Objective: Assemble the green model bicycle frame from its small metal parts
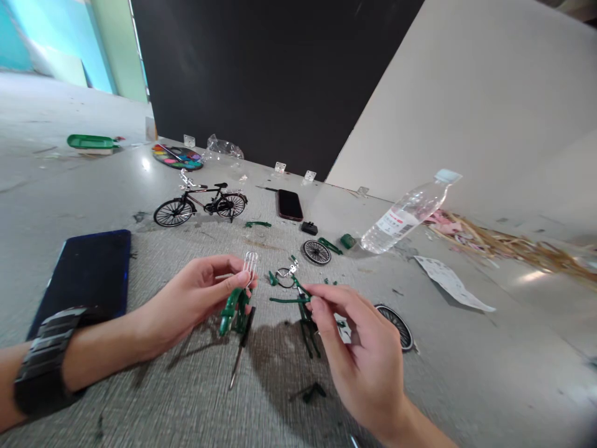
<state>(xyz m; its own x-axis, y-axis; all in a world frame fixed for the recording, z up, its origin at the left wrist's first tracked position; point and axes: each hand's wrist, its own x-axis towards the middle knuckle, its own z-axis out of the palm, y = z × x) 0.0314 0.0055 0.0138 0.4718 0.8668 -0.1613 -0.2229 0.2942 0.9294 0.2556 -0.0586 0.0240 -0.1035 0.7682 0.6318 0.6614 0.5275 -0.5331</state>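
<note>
In the head view, pinched a green curved piece (227, 314) topped with silver wire (250, 264) in the left hand (200, 292), with fingers closed narrowly on it. Held a thin green forked piece (289, 300) between thumb and fingers of the right hand (366, 348), over loose green parts (308, 336) on the grey surface (186, 398). Saw a screwdriver (240, 351) just beside the left hand and a black model bicycle (214, 207) upright beyond. Noted, farther off, coloured paints in a palette (186, 167), a shallow green tray (91, 142) and a clear bottle (396, 221) with a label. Could not tell the contents of tray or bottle. Lost part of a spoked wheel (402, 326) behind the right hand, and the join of green piece and wire beneath the left fingers. Found the right forearm cut off at the lower edge, and small dark pieces (313, 392) too blurred to identify.
</note>
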